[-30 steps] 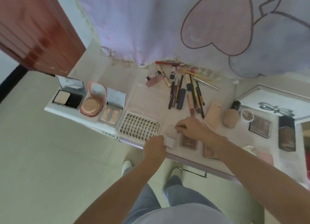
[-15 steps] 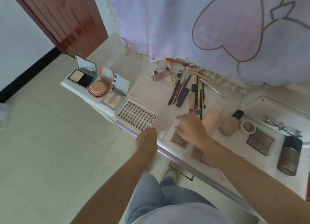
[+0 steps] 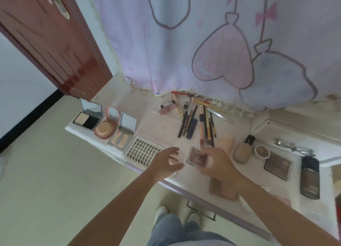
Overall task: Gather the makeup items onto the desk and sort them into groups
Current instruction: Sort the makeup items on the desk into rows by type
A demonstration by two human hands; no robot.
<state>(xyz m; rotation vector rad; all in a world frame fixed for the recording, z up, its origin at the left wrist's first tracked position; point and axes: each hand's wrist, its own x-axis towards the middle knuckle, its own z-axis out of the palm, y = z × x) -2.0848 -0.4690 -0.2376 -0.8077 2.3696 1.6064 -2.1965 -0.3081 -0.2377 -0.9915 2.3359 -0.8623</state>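
The small brown palette (image 3: pixel 197 157) is lying flat on the desk (image 3: pixel 162 127) near the front edge, between the lash tray (image 3: pixel 143 151) on one side and the foundation bottle (image 3: pixel 242 150) on the other. It is touched along its right and lower edges by the right hand (image 3: pixel 219 162), whose fingers are loosely curled about it; whether it is truly pinched or merely contacted cannot be told. The left hand (image 3: pixel 167 162) is held spread and relaxed just beside the palette's left edge, with nothing in it.

Judged step: the palette is being seated into the row of flat cases. A second tan palette (image 3: pixel 222 188) is partly hidden under the right forearm, at the very edge of the desk.

For a clean placement, the palette is best slid rather than lifted, kept flat, and squared against the lash tray with the left hand used as a stop. The brushes and pencils (image 3: pixel 201 125) lying just behind are to be left undisturbed; the nearest brush tip (image 3: pixel 202 142) is close to the palette's far edge. Care is advised with the forearm so that the tan palette is not nudged off the edge.
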